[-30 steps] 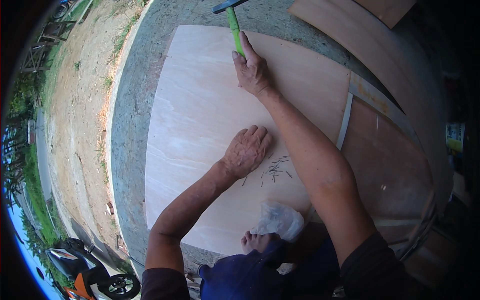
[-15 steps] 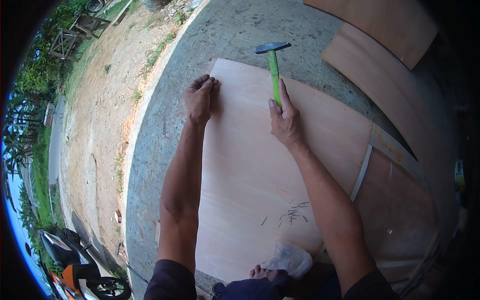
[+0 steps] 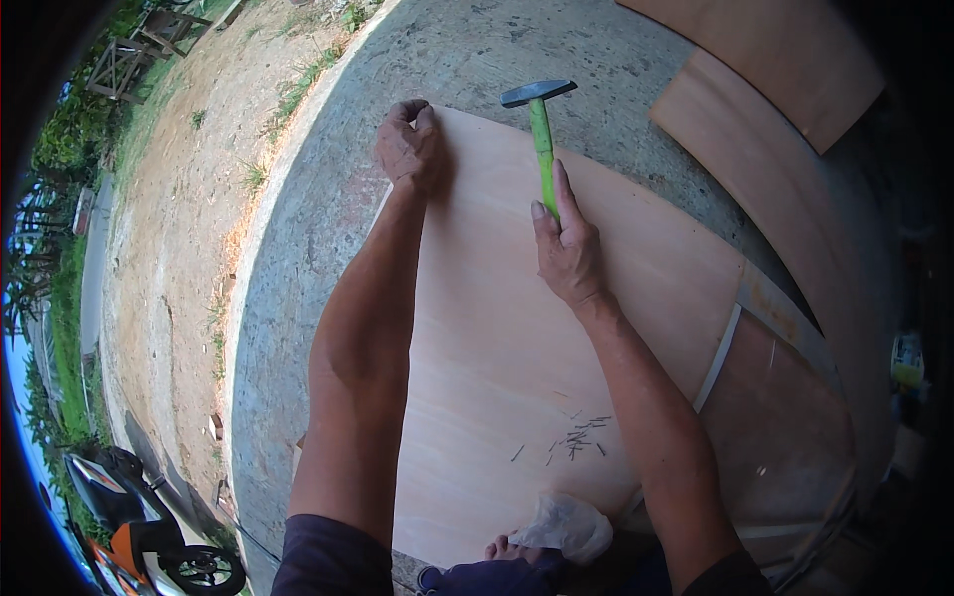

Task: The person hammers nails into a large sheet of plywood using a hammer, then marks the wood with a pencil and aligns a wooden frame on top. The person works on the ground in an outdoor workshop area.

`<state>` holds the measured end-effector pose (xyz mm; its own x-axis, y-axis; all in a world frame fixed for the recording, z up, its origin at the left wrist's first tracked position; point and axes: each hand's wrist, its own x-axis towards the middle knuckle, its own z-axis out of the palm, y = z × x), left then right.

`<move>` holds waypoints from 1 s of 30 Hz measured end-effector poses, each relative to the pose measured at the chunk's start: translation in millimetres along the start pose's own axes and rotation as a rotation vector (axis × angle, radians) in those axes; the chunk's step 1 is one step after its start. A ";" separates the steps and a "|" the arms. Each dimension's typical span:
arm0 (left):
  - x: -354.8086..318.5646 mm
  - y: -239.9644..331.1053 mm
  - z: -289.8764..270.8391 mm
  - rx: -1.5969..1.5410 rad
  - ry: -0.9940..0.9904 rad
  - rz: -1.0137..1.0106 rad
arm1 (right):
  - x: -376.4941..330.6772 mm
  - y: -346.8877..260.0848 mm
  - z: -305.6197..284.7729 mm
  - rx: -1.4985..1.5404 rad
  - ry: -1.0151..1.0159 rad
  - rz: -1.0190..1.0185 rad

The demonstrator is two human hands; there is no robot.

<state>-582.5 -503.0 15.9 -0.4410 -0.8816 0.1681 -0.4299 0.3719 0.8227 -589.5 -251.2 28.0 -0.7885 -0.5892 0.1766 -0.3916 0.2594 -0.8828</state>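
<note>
A hammer (image 3: 543, 139) with a bright green handle and a dark metal head is held in my right hand (image 3: 571, 253). Its head points away from me, raised over the far edge of a pale plywood sheet (image 3: 497, 298). At the far left corner of that sheet is my left hand (image 3: 405, 144), its fingers curled closed. Whatever they pinch, if anything, is hidden. Loose nails (image 3: 578, 435) lie scattered on the near part of the plywood, between my forearms.
A crumpled clear plastic bag (image 3: 566, 526) lies by my bare foot (image 3: 502, 548). More plywood panels (image 3: 735, 129) rest at the far right on the concrete floor (image 3: 328, 199). A framed panel (image 3: 775, 417) adjoins on the right. A motorcycle (image 3: 134, 526) stands outside at the lower left.
My left hand has moved farther away, up to the plywood's far left corner. My right hand still holds the hammer in nearly the same place. The view has shifted slightly.
</note>
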 end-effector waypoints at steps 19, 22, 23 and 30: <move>4.6 7.7 -8.6 0.159 -0.180 -0.100 | 73.9 -72.3 8.0 -0.458 -0.379 -0.031; 1.1 18.4 -7.7 0.150 -0.220 -0.126 | 76.8 -67.5 5.4 -0.461 -0.358 -0.063; 0.7 20.6 -7.7 0.136 -0.230 -0.136 | 76.5 -64.9 5.5 -0.433 -0.316 -0.113; 10.0 -4.6 -0.4 0.013 -0.074 -0.073 | 64.1 -49.6 17.6 -0.491 -0.296 -0.145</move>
<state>-584.7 -513.6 14.0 -0.4653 -0.8826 0.0671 -0.4732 0.3121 0.8238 -612.3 -315.4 75.5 -0.5725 -0.8150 0.0891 -0.7145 0.4427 -0.5417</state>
